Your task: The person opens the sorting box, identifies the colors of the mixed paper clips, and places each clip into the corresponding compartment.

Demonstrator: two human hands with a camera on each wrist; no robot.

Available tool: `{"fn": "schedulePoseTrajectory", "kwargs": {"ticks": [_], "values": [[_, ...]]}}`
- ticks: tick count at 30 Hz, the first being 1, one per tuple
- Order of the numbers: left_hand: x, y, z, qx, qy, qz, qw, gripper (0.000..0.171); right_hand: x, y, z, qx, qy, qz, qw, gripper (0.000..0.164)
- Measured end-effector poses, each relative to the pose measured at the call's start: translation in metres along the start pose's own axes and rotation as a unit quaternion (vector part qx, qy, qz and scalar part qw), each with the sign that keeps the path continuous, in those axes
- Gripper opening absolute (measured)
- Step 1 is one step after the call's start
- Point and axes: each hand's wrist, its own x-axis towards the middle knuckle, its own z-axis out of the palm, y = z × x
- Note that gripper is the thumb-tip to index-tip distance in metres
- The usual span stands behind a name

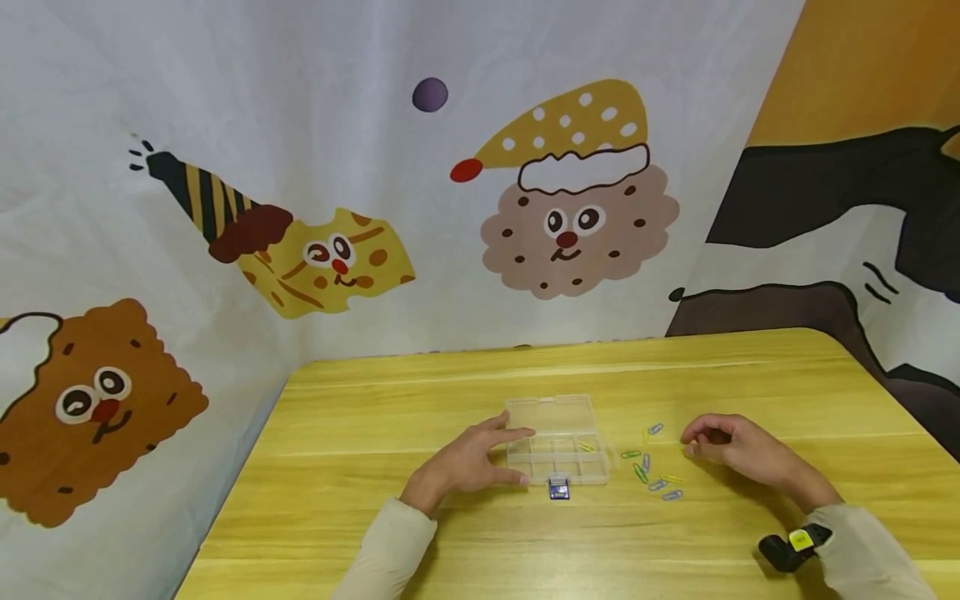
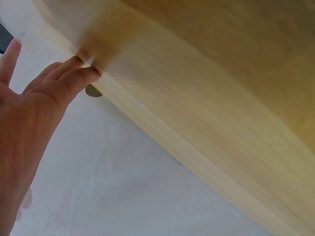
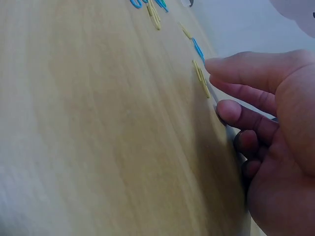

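A clear plastic compartment box stands on the table, its lid raised at the back. Several yellow paper clips lie in a right-hand compartment. My left hand rests at the box's left side, fingers spread, index finger reaching over the edge and thumb by the front corner. To the right of the box, my right hand pinches a yellow paper clip between thumb and forefinger, low over the wood. The other fingers of that hand curl loosely.
Green, yellow and purple-blue paper clips lie scattered between the box and my right hand. A small blue card-like piece sits at the box's front latch. Behind the wooden table hangs a cartoon-printed cloth.
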Motion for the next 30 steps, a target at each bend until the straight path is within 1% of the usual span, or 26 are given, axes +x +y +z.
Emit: {"fn": "schedulePoseTrajectory", "kwargs": {"ticks": [6,10,16,23,30], "values": [[-0.0011,0.0011,0.0,-0.005,-0.002,0.001,1.0,0.065,-0.0019,-0.0016,-0.0018,-0.003,-0.01,-0.001,1.0,0.02],[-0.0009,0.0005,0.0004,-0.01,-0.005,0.006,0.9999,0.065,-0.003,-0.0014,-0.0013,0.003,-0.011,0.007,1.0,0.021],[0.0,-0.0011,-0.0001,-0.007,-0.003,0.007,0.9999,0.065,-0.0026,0.0024,0.0008,0.001,0.004,0.005,1.0,0.02],[0.0019,-0.0006,0.0002,-0.006,-0.007,0.021,0.9997,0.065,-0.0059,0.0037,0.0011,-0.005,0.022,-0.001,1.0,0.019],[-0.0005,0.001,-0.0023,-0.004,-0.005,0.005,1.0,0.066,-0.0044,0.004,0.002,-0.011,0.03,-0.022,0.999,0.013]]}}
